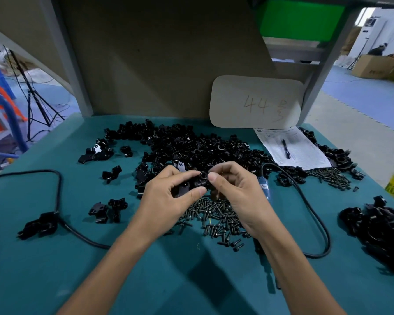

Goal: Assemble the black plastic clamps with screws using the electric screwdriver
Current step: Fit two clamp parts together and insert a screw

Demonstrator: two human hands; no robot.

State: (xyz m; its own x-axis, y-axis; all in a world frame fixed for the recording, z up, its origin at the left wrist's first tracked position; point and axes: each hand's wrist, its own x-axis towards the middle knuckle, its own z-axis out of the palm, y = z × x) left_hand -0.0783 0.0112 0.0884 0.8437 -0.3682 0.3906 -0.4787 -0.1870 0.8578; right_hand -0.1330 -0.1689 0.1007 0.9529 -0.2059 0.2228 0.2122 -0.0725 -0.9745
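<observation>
The desk (pixel 55 258) wears a matt teal cloth-like cover. The clamps (pixel 191 146) are black plastic, glossy at the edges. The screws (pixel 218 214) look like dark metal with a dull sheen. The sheet (pixel 300 153) is white paper

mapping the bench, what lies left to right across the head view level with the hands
clamps on the cable, loose clamps, left hand, held clamp, right hand, clamp pile

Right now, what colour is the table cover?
The table cover is teal, seen in the head view.
</observation>
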